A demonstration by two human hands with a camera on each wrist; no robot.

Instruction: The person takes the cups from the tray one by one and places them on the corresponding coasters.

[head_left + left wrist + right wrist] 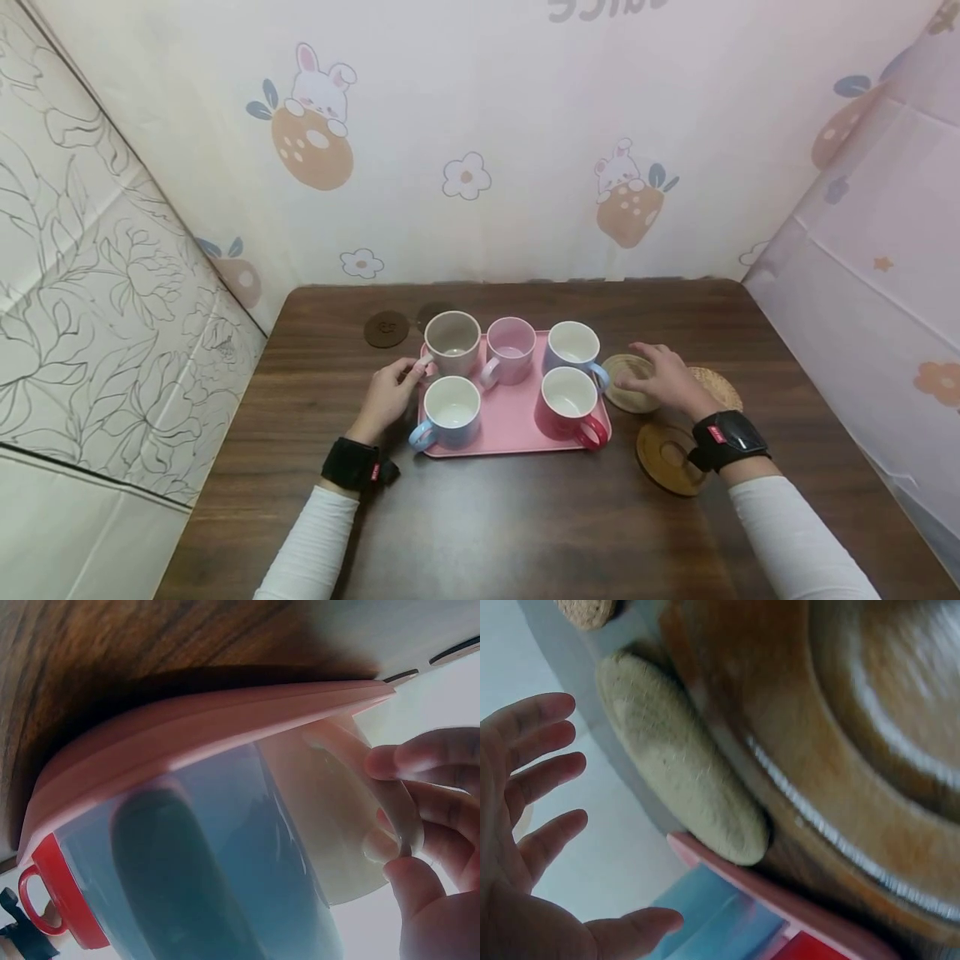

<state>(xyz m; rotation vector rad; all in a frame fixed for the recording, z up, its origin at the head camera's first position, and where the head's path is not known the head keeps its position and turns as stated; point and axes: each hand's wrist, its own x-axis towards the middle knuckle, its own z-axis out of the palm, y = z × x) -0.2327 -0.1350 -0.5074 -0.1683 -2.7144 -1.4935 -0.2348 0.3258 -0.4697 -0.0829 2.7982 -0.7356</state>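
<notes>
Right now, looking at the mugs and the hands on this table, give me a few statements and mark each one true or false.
1. Five mugs stand on the pink tray. True.
2. The left hand pinches the handle of the beige mug. True.
3. The right hand grips the red mug. False: its fingers are spread open over the greenish coaster beside the tray, and the red mug is untouched.
4. All the coasters lie to the right of the tray. False: a dark coaster lies on the table at the back left.
5. The beige mug lies tipped on its side. False: it stands upright.
</notes>
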